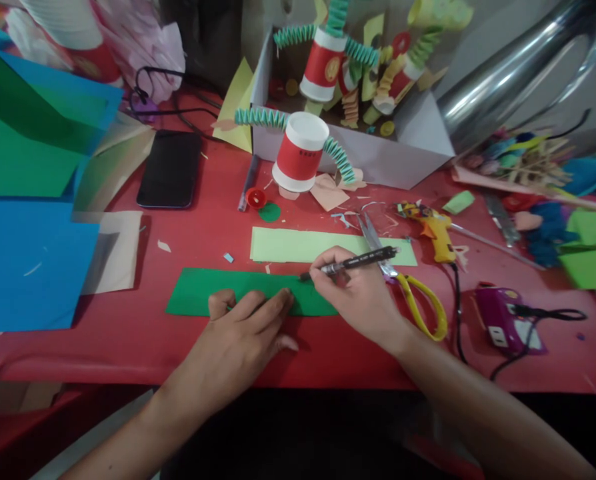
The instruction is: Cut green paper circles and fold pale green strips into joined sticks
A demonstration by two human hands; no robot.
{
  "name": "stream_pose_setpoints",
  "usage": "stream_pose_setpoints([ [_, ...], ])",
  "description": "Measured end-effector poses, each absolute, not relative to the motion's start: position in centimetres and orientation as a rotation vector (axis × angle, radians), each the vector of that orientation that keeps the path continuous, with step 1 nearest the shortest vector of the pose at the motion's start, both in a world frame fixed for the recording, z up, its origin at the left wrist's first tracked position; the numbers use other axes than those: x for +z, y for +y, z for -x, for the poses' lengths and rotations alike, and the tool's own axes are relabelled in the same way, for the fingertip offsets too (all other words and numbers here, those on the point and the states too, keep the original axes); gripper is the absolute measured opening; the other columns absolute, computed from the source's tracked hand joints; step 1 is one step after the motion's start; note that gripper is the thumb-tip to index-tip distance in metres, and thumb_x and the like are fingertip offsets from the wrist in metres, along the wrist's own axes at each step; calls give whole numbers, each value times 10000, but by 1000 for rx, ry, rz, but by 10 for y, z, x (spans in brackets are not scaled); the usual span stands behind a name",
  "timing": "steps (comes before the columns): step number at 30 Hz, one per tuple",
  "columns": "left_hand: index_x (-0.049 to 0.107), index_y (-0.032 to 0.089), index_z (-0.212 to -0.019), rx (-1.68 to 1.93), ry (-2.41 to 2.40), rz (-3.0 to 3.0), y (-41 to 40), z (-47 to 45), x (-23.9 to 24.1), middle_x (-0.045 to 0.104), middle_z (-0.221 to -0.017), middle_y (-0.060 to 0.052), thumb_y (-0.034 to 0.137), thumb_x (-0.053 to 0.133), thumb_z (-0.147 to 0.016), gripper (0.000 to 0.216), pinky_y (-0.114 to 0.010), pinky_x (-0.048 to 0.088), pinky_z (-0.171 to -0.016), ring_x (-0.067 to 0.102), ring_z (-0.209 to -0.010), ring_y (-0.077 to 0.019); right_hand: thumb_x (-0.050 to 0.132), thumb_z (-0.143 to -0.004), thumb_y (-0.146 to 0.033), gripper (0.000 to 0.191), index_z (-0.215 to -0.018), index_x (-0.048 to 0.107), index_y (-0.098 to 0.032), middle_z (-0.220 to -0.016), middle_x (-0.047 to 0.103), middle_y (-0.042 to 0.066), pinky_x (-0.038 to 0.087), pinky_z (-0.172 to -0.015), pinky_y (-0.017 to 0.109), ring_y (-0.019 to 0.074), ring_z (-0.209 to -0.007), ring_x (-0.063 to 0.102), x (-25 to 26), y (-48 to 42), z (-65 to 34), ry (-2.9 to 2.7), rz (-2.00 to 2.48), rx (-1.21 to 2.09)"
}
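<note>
A dark green paper strip (193, 291) lies flat near the table's front edge. My left hand (251, 323) rests on it with fingers apart, pressing it down and gripping nothing. In my right hand (355, 297) is a black pen (365, 259), its tip at the strip's upper edge, right of my left fingertips. Just behind lies a light green paper strip (298, 245), partly covered by my right hand and the scissors. Yellow-handled scissors (422, 305) lie to the right of that hand, blades pointing away from me.
A paper cup figure (299, 155) with folded paper arms stands behind the strips, before a white box (408, 150) of similar figures. A yellow glue gun (437, 230) and a purple power socket (498, 317) with cables lie right. Left are a phone (171, 169) and blue paper sheets (28, 267).
</note>
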State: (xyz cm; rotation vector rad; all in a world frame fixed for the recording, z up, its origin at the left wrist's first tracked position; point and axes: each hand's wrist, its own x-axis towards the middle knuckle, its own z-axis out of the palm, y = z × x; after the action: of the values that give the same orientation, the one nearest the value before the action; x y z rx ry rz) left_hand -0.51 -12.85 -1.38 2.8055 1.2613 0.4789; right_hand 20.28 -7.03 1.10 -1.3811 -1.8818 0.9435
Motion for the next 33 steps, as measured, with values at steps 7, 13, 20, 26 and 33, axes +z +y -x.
stream_pose_setpoints([
  [7,633,101,-1254,480,1264,-2815,-129,5,-14,646,-1326,-125,352,477,-989,397,-427,405,-753,577,-961,-257,587,-903,-219,50,-854,598,-215,-763,631,-12,461,-645,254,141,-705,582,11,-78,-208,-1866,1401,938],
  [13,633,114,-1258,421,1265,-2818,-130,5,-13,627,-1353,-127,326,511,-976,373,-424,409,-754,577,-974,-263,570,-918,-209,50,-877,597,-219,-829,651,-1,474,-718,275,154,-779,612,9,-89,-210,-1922,1380,831],
  [20,692,121,-1134,435,1237,-2831,-129,5,-15,636,-1343,-101,306,468,-994,323,-445,440,-806,578,-965,-262,587,-919,-218,45,-876,590,-234,-827,660,9,482,-722,292,170,-776,621,9,-106,-212,-2031,1373,650],
  [26,639,105,-1225,469,1205,-2778,-129,6,-15,634,-1340,-114,275,456,-1000,337,-439,429,-814,567,-977,-249,570,-911,-152,78,-899,557,-228,-804,622,17,480,-732,305,176,-765,577,13,-123,-208,-2153,1296,529],
  [33,650,128,-1221,461,1234,-2782,-130,7,-14,628,-1361,-86,249,494,-985,308,-434,356,-722,562,-962,-254,509,-934,-128,141,-829,539,-217,-739,601,22,489,-684,305,175,-723,573,20,-134,-196,-2271,1260,518],
])
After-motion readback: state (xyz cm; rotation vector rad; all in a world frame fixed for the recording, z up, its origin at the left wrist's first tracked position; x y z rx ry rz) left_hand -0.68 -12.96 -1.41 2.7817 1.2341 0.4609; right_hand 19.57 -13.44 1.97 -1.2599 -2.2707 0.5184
